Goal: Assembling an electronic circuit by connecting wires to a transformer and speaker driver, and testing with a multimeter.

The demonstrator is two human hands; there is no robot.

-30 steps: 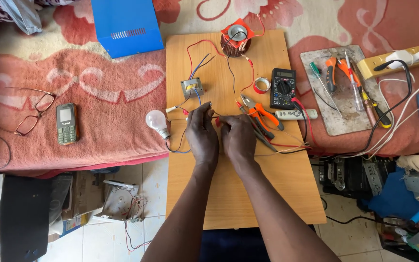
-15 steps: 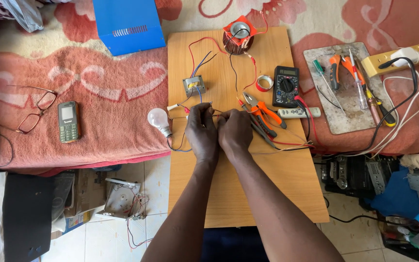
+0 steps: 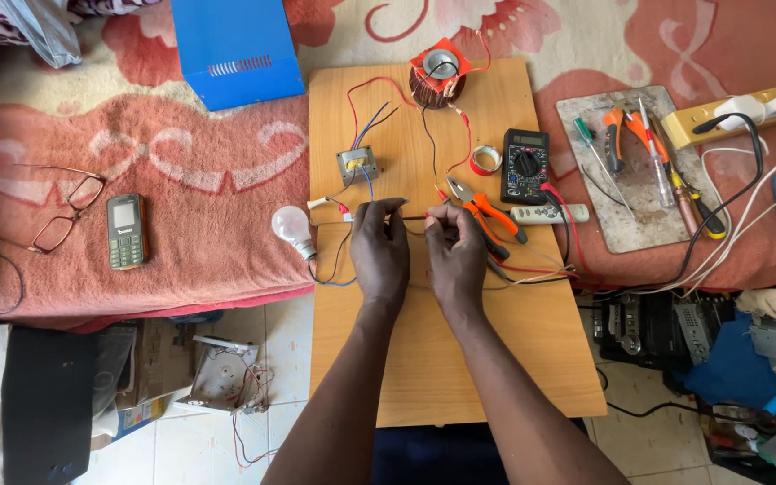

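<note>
A: State the work surface and its margins.
B: A pale rectangular wooden board [image 3: 496, 359] spans from the red patterned blanket [image 3: 181, 242] to the near edge above the tiled floor. Its near half is bare; its far half carries parts.

A: Items, largest first?
B: Blue sheet-metal cover [image 3: 235, 49] beyond the board's far-left corner; black multimeter [image 3: 524, 164] near the right edge; copper-wound toroid coil [image 3: 437, 76] at the far edge; orange-handled pliers [image 3: 487, 216] just right of the hands; white bulb [image 3: 293, 227] overhanging the left edge.

A: Hand condition?
B: Left hand [image 3: 381, 256] and right hand [image 3: 454, 260] are side by side at mid-board, fingertips pinched on a thin dark wire [image 3: 413, 217] stretched between them
</note>
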